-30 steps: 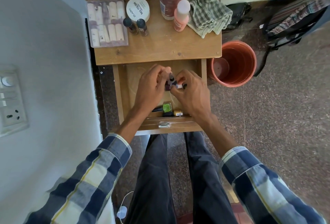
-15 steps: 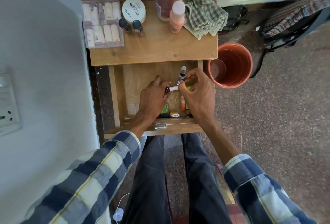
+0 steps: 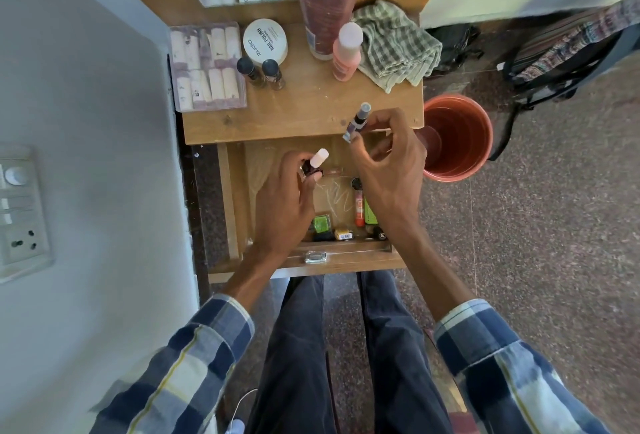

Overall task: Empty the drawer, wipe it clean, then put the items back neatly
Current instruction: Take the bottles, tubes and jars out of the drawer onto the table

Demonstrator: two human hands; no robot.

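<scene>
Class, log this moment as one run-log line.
phase: emptying | left hand: holds dark nail-polish bottle with pale cap | right hand: holds small grey-capped bottle | open wooden drawer: items remain

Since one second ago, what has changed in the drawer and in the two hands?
The hands have separated. The right hand lifted a small dark-capped bottle up toward the tabletop edge; the left hand now holds a white-capped dark bottle alone over the drawer. The green box, the red tube and everything on the tabletop stayed in place.
</scene>
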